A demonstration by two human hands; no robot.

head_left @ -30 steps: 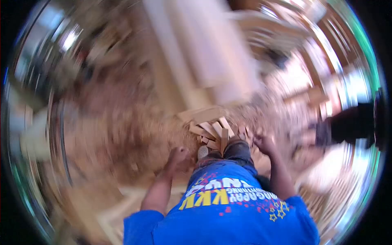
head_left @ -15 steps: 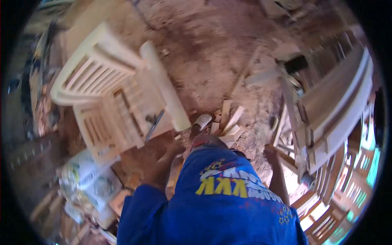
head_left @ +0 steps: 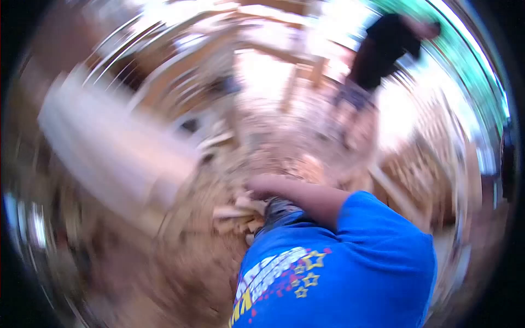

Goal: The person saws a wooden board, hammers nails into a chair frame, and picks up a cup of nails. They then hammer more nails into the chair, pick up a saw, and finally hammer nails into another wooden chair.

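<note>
The whole head view is smeared by fast motion. My right hand [head_left: 261, 187] reaches forward across my body from a blue sleeve, just above a heap of short pale wood offcuts [head_left: 236, 216] on the dirt floor. Blur hides whether its fingers hold anything. My left hand is out of the picture. My blue printed shirt [head_left: 328, 262] fills the lower right, and a dark trouser leg [head_left: 279, 210] shows beside the offcuts.
A large pale shape [head_left: 109, 150], perhaps a chair or plank, streaks across the left. Another person in dark clothing [head_left: 383, 49] stands at the upper right. Blurred wooden frames [head_left: 290, 71] lie further back on sawdust-covered ground.
My head has swung sharply, so the sharp view is now blurred. The right arm now reaches across in front of me over the offcuts. The left arm has left the picture.
</note>
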